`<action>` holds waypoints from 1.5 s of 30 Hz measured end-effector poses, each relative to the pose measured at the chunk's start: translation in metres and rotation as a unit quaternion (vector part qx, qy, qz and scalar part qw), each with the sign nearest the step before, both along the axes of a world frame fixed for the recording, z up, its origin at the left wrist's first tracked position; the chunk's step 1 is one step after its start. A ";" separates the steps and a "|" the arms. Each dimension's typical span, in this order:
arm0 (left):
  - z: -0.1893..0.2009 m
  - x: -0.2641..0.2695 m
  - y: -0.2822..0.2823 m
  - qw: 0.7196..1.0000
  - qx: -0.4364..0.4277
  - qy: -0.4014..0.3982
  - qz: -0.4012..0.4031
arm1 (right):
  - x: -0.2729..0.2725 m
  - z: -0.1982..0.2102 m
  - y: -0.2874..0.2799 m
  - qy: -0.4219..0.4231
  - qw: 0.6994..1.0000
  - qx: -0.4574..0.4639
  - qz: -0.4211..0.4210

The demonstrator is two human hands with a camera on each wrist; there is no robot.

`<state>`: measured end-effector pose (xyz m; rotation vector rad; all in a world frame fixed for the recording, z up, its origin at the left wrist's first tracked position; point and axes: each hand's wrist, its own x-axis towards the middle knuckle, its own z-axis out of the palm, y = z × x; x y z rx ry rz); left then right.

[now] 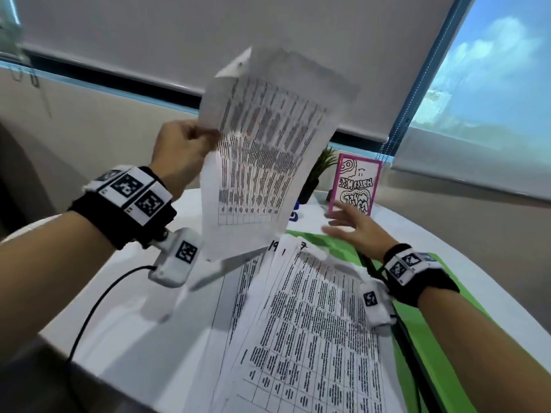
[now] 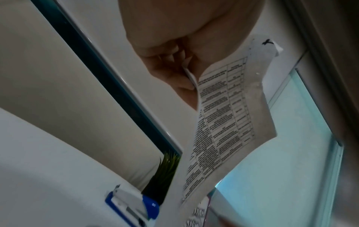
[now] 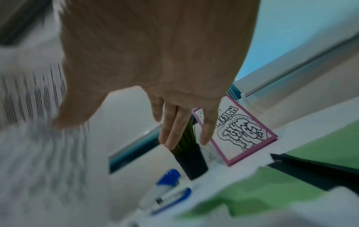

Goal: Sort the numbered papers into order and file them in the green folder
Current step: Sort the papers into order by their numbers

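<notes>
Two or more sheets hang from the left hand [image 1: 182, 150], whose fingers [image 2: 170, 76] are curled and pinch the near-left edge of the raised papers [image 1: 262, 150], thumb against forefinger. The left wrist view shows at least two layers in that pinch and a handwritten mark at the top corner, too blurred to read. The sheets stand almost upright above the bench [image 1: 125, 317], curling and sagging toward their lower end.

The right hand [image 1: 354, 228] hovers flat over the far end of the stacked papers [image 1: 301, 323], fingers [image 3: 174, 132] straight and slightly spread, holding nothing. The stack lies fanned on the bench, partly over the green folder [image 1: 423, 332], which lies open to the right and under it. Handwritten numbers, apparently 19, 1 and 7, show at the far corners of the fan, so the order looks unsorted and the filing not yet begun.

To do this step well, I would keep the pinch firm but near the edge, so the number at the corner stays readable, and bring the open hand under the sagging lower end before the sheets fold or slip apart. Laying them down with numbered corners exposed would make comparing easier.

At the far side stand a small potted plant [image 1: 320, 171], a pink-framed card [image 1: 356, 183] and a blue stapler [image 3: 165, 193]; a careless sweep of the loose sheets could catch them.
</notes>
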<state>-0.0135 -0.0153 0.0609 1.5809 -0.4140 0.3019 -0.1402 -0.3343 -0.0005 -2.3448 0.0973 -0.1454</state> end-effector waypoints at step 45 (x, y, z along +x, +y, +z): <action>-0.105 -0.054 -0.078 0.887 0.459 0.003 -0.053 | -0.034 -0.023 -0.013 0.036 0.963 -0.262 0.046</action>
